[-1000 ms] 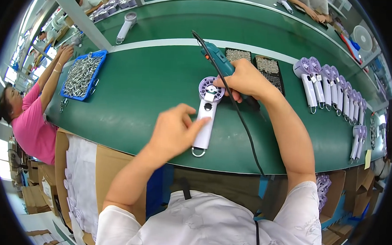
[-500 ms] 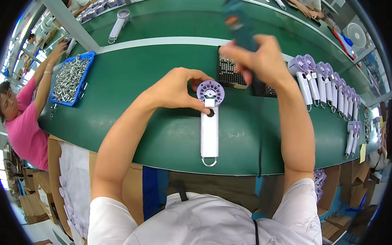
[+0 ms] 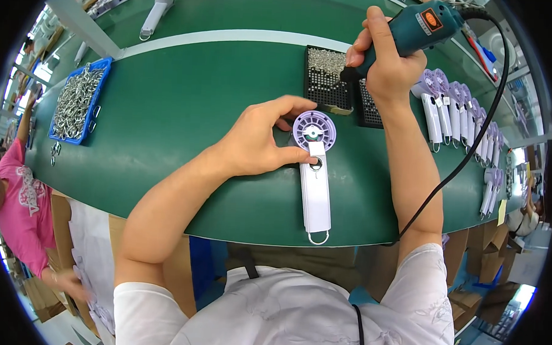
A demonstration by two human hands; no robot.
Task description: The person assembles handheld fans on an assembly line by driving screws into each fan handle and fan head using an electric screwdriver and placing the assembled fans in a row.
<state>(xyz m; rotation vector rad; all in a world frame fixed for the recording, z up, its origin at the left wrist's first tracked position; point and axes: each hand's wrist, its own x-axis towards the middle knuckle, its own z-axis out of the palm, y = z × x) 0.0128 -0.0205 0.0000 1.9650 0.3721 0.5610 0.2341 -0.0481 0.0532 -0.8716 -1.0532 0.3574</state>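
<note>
On the green table in front of me lies a white handheld fan [image 3: 316,198] with a round lilac head and a wire loop at its lower end. My left hand [image 3: 259,135] grips it near the neck, thumb on the upper handle and fingers beside the head. My right hand [image 3: 392,73] is closed around a dark green electric screwdriver [image 3: 418,30] with a black cord. Its black nose points down-left over a black screw tray [image 3: 334,108] holding many small screws. I cannot tell whether the bit touches a screw.
A second black tray [image 3: 371,123] sits beside the first. Several finished-looking fans [image 3: 433,117] stand in a row at the right. At the left is a blue basket [image 3: 97,99] of metal clips. Another fan [image 3: 155,16] lies beyond the white strip. A person in pink [image 3: 23,194] is at far left.
My right hand has swung the screwdriver to the right and tilted it, its nose now over the screw tray. The view has shifted slightly; my left hand still holds the fan.
</note>
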